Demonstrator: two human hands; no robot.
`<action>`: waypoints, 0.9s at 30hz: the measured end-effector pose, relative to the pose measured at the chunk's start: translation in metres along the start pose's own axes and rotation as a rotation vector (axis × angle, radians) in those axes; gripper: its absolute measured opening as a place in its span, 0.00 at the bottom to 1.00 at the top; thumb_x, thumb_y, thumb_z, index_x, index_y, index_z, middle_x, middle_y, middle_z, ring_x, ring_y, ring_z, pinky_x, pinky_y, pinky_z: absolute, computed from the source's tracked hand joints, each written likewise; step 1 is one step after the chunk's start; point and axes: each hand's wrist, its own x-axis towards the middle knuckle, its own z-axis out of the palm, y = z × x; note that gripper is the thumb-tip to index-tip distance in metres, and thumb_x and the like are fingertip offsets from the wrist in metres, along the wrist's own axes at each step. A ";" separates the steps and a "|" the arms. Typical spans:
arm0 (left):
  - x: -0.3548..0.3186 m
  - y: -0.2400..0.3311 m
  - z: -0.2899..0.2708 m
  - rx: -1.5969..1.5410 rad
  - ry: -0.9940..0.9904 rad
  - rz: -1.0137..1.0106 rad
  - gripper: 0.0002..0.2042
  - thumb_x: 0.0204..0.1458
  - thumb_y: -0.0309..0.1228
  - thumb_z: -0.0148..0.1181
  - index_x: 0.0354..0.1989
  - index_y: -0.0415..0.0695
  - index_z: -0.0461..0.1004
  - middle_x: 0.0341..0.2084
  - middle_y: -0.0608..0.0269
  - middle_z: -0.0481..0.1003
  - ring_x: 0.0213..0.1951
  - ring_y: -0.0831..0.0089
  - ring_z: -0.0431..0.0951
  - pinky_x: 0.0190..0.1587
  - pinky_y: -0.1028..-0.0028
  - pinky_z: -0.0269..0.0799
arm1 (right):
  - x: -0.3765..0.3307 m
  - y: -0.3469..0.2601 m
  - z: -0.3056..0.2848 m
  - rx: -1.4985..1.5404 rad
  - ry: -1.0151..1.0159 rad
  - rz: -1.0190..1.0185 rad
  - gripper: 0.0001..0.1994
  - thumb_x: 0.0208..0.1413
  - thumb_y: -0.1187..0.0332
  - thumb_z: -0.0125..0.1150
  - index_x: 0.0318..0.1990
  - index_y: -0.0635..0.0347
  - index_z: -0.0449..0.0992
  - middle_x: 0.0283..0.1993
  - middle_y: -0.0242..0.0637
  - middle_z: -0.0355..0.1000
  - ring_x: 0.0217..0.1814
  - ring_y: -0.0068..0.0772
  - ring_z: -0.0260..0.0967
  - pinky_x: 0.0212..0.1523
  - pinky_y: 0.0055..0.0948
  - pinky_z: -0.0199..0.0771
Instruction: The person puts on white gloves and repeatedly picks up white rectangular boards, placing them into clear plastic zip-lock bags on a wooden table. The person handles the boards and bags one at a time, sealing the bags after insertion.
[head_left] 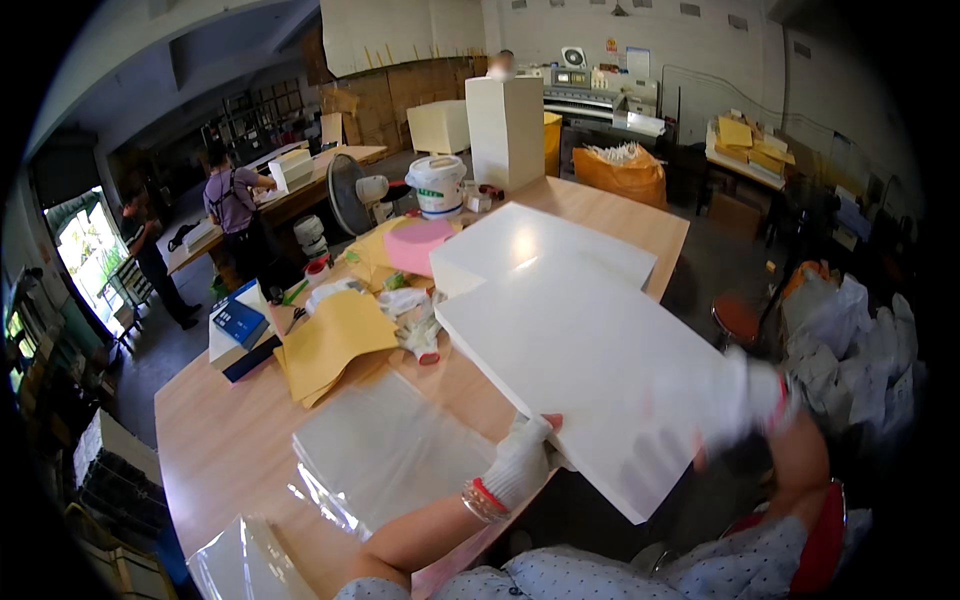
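Left hand: the left hand, in a white knit glove with the fingertips bare, is clamped on the near-left edge of a stack of white sheets, thumb on top.
Right hand: the right hand, also gloved, is blurred; it lies against the right edge of the same stack and looks closed on it, though the blur hides the fingers.
White sheets: large, smooth, slightly glossy, square-cornered, with a bright patch of light on them. The stack is held tilted above the near edge of the wooden table, its near corner hanging out past the table edge toward the person's lap.
Clear bags: a pile of clear plastic bags lies flat on the table just left of the left hand; more clear plastic lies nearer, at the table's corner.
Risk: my reading is that the sheets could fan out or slide off one another, since they are held only at two edges and tilted. The overhanging corner could knock the table edge and get dented. The slippery bags nearby could slide to the floor if brushed.
Middle of table: yellow envelopes, a spare glove, a blue box, a pink round pad.
Further back: a second stack of white sheets lying flat, a white bucket, a tall white block, a fan.
Far: two people stand at another table at the left.
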 end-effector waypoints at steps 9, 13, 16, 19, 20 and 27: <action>-0.129 -0.123 -0.046 0.506 0.016 0.195 0.37 0.51 0.40 0.58 0.64 0.42 0.45 0.54 0.54 0.62 0.53 0.63 0.67 0.50 0.67 0.67 | -0.013 0.047 0.155 0.172 -0.419 0.981 0.27 0.57 0.44 0.36 0.45 0.55 0.74 0.49 0.49 0.71 0.54 0.52 0.65 0.53 0.41 0.63; -0.192 -0.150 -0.076 0.953 -0.303 0.015 0.41 0.49 0.45 0.59 0.67 0.50 0.43 0.61 0.54 0.58 0.62 0.62 0.57 0.59 0.66 0.55 | -0.135 -0.013 0.204 0.322 -0.326 1.093 0.26 0.55 0.42 0.41 0.42 0.56 0.74 0.43 0.45 0.71 0.48 0.47 0.65 0.49 0.37 0.63; -0.205 -0.169 -0.131 1.330 -0.463 0.201 0.30 0.47 0.40 0.59 0.59 0.46 0.57 0.50 0.51 0.66 0.53 0.61 0.66 0.54 0.68 0.62 | -0.229 -0.062 0.271 0.411 -0.072 1.120 0.18 0.57 0.54 0.48 0.25 0.57 0.73 0.20 0.41 0.68 0.25 0.38 0.66 0.29 0.38 0.64; -0.191 -0.167 -0.198 1.500 0.119 0.167 0.15 0.45 0.36 0.58 0.39 0.42 0.72 0.30 0.56 0.74 0.40 0.59 0.74 0.48 0.65 0.68 | -0.299 -0.107 0.310 0.588 -0.015 1.269 0.19 0.55 0.51 0.49 0.25 0.58 0.71 0.20 0.38 0.65 0.24 0.34 0.61 0.29 0.37 0.61; -0.174 -0.165 -0.221 1.454 0.480 0.307 0.14 0.44 0.37 0.58 0.37 0.43 0.72 0.31 0.57 0.74 0.41 0.59 0.73 0.46 0.62 0.68 | -0.303 -0.118 0.310 0.589 -0.056 1.278 0.20 0.56 0.50 0.49 0.25 0.58 0.71 0.20 0.36 0.64 0.24 0.31 0.60 0.29 0.36 0.60; -0.114 -0.167 -0.284 1.697 0.929 0.604 0.08 0.43 0.39 0.59 0.25 0.48 0.76 0.32 0.64 0.74 0.42 0.59 0.71 0.42 0.61 0.67 | -0.296 -0.134 0.280 0.423 -0.255 1.210 0.23 0.53 0.44 0.46 0.28 0.56 0.73 0.30 0.46 0.72 0.36 0.51 0.69 0.34 0.44 0.63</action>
